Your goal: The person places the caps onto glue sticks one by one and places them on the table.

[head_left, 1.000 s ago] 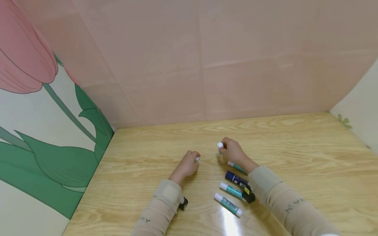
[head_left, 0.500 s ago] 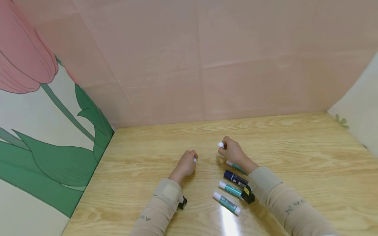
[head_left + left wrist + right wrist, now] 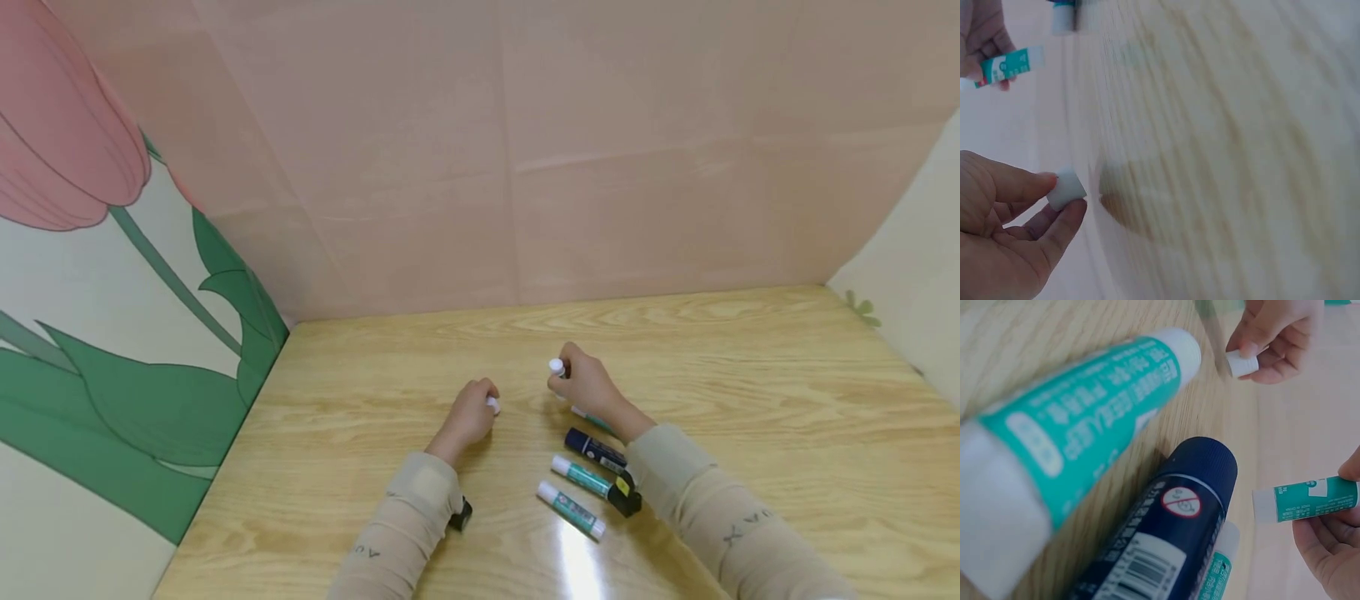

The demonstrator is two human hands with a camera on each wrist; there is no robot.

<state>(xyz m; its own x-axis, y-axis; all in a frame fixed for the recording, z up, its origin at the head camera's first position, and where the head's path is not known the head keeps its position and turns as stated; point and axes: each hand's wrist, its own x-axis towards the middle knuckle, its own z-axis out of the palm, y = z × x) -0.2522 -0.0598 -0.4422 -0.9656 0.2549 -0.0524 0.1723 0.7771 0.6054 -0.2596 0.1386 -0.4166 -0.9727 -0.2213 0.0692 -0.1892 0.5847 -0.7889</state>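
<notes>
In the head view, my left hand (image 3: 471,414) pinches a small white cap (image 3: 492,405) between thumb and fingertips, just above the table. The left wrist view shows this cap (image 3: 1067,189) close up. To its right, my right hand (image 3: 588,385) grips a teal-labelled glue stick (image 3: 557,367) upright. That glue stick (image 3: 1317,499) appears in the right wrist view with its lower white end exposed; the fingers partly cover its upper end. Near my right wrist lie teal glue sticks (image 3: 572,509) (image 3: 581,477) and a dark blue glue stick (image 3: 596,450) in a loose row.
Another teal glue stick (image 3: 596,422) lies partly hidden under my right forearm. Black wrist cameras (image 3: 625,495) hang beneath both sleeves. A wooden table (image 3: 360,367) meets a pink backdrop (image 3: 390,208) behind and a tulip-patterned panel (image 3: 172,400) at left.
The white cap shows more plainly in my left hand, which has turned slightly. My right hand keeps its grip on the glue stick. The head view has shifted a little; the lying sticks stay put.
</notes>
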